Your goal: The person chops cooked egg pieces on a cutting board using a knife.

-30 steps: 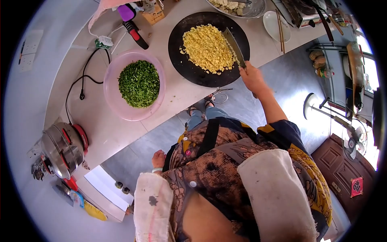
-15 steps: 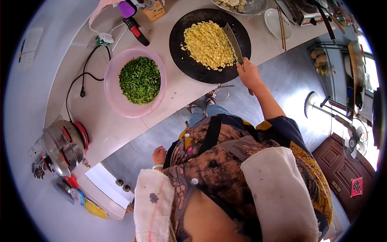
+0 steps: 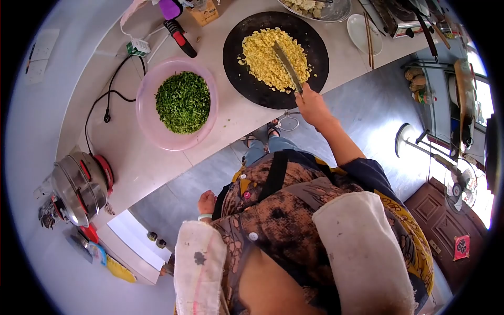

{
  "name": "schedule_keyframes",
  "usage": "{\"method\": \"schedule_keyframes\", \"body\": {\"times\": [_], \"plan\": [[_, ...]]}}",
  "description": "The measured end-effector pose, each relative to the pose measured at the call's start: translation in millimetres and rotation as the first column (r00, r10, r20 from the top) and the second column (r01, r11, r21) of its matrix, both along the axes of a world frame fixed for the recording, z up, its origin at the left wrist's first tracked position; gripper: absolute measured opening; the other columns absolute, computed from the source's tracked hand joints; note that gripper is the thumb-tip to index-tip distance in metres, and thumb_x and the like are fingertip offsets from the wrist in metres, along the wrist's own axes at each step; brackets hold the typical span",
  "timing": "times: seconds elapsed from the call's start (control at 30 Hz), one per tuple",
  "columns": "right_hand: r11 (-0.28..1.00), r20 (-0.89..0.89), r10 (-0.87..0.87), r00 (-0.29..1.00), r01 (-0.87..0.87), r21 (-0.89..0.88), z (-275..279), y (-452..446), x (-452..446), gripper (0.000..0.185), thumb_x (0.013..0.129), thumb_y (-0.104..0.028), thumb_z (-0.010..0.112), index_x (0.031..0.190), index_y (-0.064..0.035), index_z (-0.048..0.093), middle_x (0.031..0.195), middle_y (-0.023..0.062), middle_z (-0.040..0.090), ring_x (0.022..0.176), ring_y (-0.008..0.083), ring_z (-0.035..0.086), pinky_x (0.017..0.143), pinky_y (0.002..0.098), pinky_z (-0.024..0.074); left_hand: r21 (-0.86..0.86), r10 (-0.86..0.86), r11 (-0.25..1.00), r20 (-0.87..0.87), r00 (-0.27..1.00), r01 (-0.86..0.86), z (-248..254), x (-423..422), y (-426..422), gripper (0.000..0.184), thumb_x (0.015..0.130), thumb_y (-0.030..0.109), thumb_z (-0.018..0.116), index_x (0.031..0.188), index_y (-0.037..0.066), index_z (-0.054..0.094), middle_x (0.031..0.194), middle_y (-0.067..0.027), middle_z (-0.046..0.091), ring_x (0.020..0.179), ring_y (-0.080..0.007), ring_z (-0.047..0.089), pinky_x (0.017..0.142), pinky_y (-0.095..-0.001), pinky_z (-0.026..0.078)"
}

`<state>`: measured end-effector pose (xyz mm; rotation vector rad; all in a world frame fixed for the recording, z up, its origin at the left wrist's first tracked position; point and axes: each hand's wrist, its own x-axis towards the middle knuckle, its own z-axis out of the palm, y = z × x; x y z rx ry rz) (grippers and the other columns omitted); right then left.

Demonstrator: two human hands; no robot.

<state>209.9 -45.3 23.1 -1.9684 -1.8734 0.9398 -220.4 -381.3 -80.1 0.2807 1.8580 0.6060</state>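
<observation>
My right hand (image 3: 313,107) is wrapped around the handle of a cleaver (image 3: 287,67). The blade stands edge-down in a bed of chopped yellow egg (image 3: 261,52), spread over a round black board (image 3: 239,86). Small bits of egg lie scattered around the pile. Down at my side, away from the counter, my left hand (image 3: 207,201) hangs with its fingers curled and nothing visible in them. Left of the board, finely chopped greens (image 3: 182,102) fill the middle of a pink basin (image 3: 148,134).
A metal bowl of pale food (image 3: 338,11) stands behind the board, beside a white plate (image 3: 356,34) with chopsticks (image 3: 369,39). A red-black tool (image 3: 180,38), a cable (image 3: 109,97) and a steel electric pot (image 3: 79,184) are on the left. A fan (image 3: 455,189) stands at right.
The cleaver has moved left from the right edge of the egg into the pile, with my right hand following. More bits lie on the right side. My left hand is unchanged.
</observation>
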Motion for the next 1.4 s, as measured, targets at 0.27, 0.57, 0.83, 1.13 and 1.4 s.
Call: {"method": "schedule_keyframes", "body": {"times": [0.27, 0.57, 0.83, 1.13, 1.4], "plan": [[0.999, -0.022, -0.017, 1.0, 0.017, -0.032, 18.5, -2.5, -0.8, 0.027, 0.089, -0.021, 0.051, 0.097, 0.0037, 0.044, 0.078, 0.0295, 0.059, 0.078, 0.0469, 0.057, 0.068, 0.0528, 0.0444, -0.047, -0.134, 0.991, -0.171, 0.976, 0.128, 37.8, 16.9, 22.9, 0.025, 0.085, 0.016, 0.061, 0.104, -0.001, 0.06, 0.081, -0.006, 0.063, 0.066, -0.0136, 0.059, 0.061, -0.0255, 0.05], [0.999, -0.104, -0.052, 0.993, 0.053, 0.007, 14.9, 4.8, -1.7, 0.026, 0.088, -0.019, 0.052, 0.097, 0.0038, 0.045, 0.075, 0.0291, 0.059, 0.076, 0.047, 0.056, 0.067, 0.0522, 0.0437, 0.042, -0.062, 0.997, -0.113, 0.992, 0.067, 18.6, 8.5, 20.8, 0.021, 0.085, 0.013, 0.061, 0.101, 0.0, 0.059, 0.078, -0.0058, 0.062, 0.066, -0.0142, 0.061, 0.056, -0.0253, 0.05], [0.992, -0.119, 0.116, 0.986, -0.109, 0.069, 31.3, 52.5, -21.8, 0.027, 0.088, -0.021, 0.051, 0.096, 0.0046, 0.045, 0.071, 0.0281, 0.058, 0.073, 0.0449, 0.058, 0.066, 0.0499, 0.0451, -0.006, 0.017, 1.0, -0.119, 0.993, -0.018, 23.3, 15.3, 20.8, 0.021, 0.084, 0.012, 0.062, 0.101, 0.0, 0.059, 0.081, -0.0057, 0.063, 0.066, -0.0141, 0.061, 0.055, -0.0245, 0.048], [0.973, 0.072, 0.23, 0.97, -0.227, -0.051, 11.7, 84.3, -41.5, 0.03, 0.09, -0.021, 0.046, 0.1, 0.0072, 0.046, 0.08, 0.0282, 0.06, 0.08, 0.0449, 0.059, 0.074, 0.0514, 0.0458, -0.006, 0.112, 0.994, -0.064, 0.992, -0.112, 14.6, 20.1, -1.7, 0.022, 0.084, 0.01, 0.061, 0.103, -0.001, 0.059, 0.082, -0.0059, 0.063, 0.066, -0.0141, 0.061, 0.056, -0.0248, 0.049], [0.972, 0.052, 0.23, 0.972, -0.227, -0.053, 14.6, 90.3, -40.1, 0.031, 0.089, -0.023, 0.048, 0.099, 0.0069, 0.048, 0.086, 0.0302, 0.06, 0.085, 0.0447, 0.058, 0.076, 0.0491, 0.0453, 0.11, 0.06, 0.992, -0.023, 0.998, -0.057, -41.2, 8.2, -21.6, 0.024, 0.084, 0.012, 0.062, 0.104, -0.001, 0.059, 0.083, -0.0063, 0.064, 0.069, -0.0138, 0.061, 0.06, -0.0246, 0.05]]}}
